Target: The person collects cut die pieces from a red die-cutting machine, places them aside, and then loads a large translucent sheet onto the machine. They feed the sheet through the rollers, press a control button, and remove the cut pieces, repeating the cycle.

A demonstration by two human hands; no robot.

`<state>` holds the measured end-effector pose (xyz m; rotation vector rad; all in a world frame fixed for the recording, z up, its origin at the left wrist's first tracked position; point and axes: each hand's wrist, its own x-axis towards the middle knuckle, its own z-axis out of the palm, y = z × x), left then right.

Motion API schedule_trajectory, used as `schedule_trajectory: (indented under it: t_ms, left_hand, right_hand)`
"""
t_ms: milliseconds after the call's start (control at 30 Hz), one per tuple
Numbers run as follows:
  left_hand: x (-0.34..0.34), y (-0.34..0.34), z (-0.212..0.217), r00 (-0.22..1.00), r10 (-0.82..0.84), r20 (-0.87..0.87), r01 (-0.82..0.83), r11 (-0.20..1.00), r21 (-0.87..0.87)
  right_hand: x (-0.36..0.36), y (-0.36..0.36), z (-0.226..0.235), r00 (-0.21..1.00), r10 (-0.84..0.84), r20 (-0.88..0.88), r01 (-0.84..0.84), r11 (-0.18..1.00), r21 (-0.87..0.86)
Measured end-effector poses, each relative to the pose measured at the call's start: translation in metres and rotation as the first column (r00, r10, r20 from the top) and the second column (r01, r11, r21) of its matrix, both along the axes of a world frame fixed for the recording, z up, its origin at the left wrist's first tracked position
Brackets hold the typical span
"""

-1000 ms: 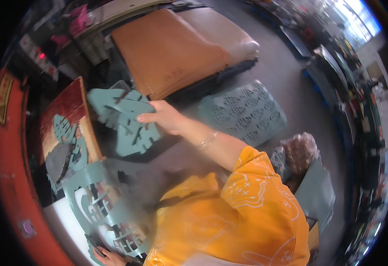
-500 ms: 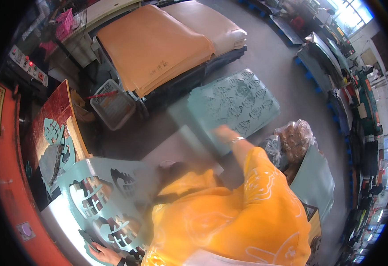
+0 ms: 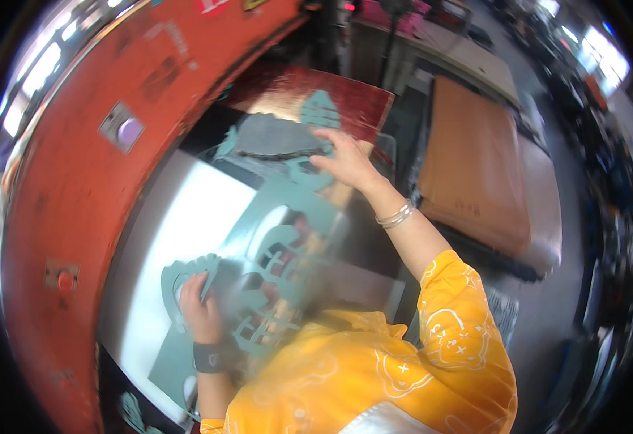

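Observation:
A large teal cut-out sheet [image 3: 273,267] with ornate openings lies on the shiny metal bed [image 3: 186,217] of a press. My left hand [image 3: 199,305], with a dark wristband, grips the sheet's scalloped near-left edge. My right hand [image 3: 345,160], bangles on its wrist, reaches to the far end of the bed and closes on a small teal offcut [image 3: 308,176]. Just beyond it lies a dark grey cut shape [image 3: 273,137] with teal bits around it. My yellow patterned sleeve fills the lower right.
The press's red frame [image 3: 78,181] curves along the left, with a grey button panel [image 3: 128,130] and a red button [image 3: 64,279]. A dark red plate [image 3: 309,94] stands behind the bed. Brown boards [image 3: 475,159] are stacked to the right.
My view has swung from the floor and board stacks to the press bed. My right hand, earlier holding a teal cut piece out to the side, now reaches to the bed's far end.

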<state>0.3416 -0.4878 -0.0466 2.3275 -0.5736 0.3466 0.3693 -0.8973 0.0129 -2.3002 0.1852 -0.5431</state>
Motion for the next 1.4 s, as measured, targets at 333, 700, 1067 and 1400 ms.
schedule_trajectory:
  t_ms: [333, 700, 1067, 1400]
  left_hand:
    - [-0.004, -0.01, 0.019, 0.999, 0.035, 0.026, -0.035, 0.999, -0.023]
    - [-0.004, -0.012, 0.022, 0.998, 0.03, -0.052, -0.031, 0.999, -0.017]
    - [-0.005, -0.008, 0.016, 0.997, 0.042, -0.064, -0.042, 0.999, -0.01]
    - [-0.006, -0.009, 0.019, 0.999, 0.032, -0.042, -0.032, 0.999, 0.005]
  right_hand:
    - [0.122, 0.017, -0.012, 0.933, 0.139, -0.333, -0.28, 0.861, -0.425]
    - [0.184, 0.086, -0.022, 0.967, 0.109, -0.229, -0.185, 0.919, -0.348]
    - [0.166, -0.095, -0.04, 0.771, -0.55, -0.321, 0.409, 0.814, -0.413]
    - [0.161, -0.057, 0.03, 0.996, 0.07, -0.063, -0.029, 0.864, 0.502]
